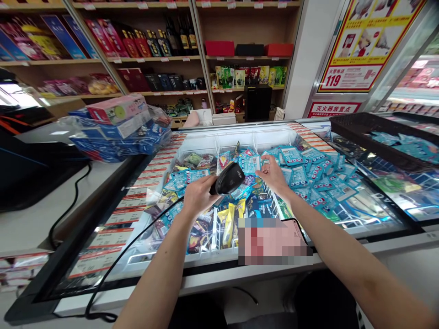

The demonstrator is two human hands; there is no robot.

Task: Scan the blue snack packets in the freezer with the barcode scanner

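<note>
My left hand [198,194] is wrapped round the handle of a black barcode scanner [229,178], whose head points right over an open chest freezer [206,269]. Its black cable [113,269] trails down to the left over the freezer's front edge. My right hand [272,173] reaches into the freezer and pinches the edge of a light blue ice-cream packet [252,163] in front of the scanner's head. Several more blue packets [308,176] are piled to the right. Yellow and dark wrapped ice creams [228,224] lie in wire compartments below my hands.
A stack of blue boxes wrapped in plastic, with a pink box [118,109] on top, stands on the counter at left. A black basket [377,132] with blue packets rests on the freezer at right. Wooden shelves [154,59] of goods line the back wall. A blurred flat object [274,240] lies on the freezer's front edge.
</note>
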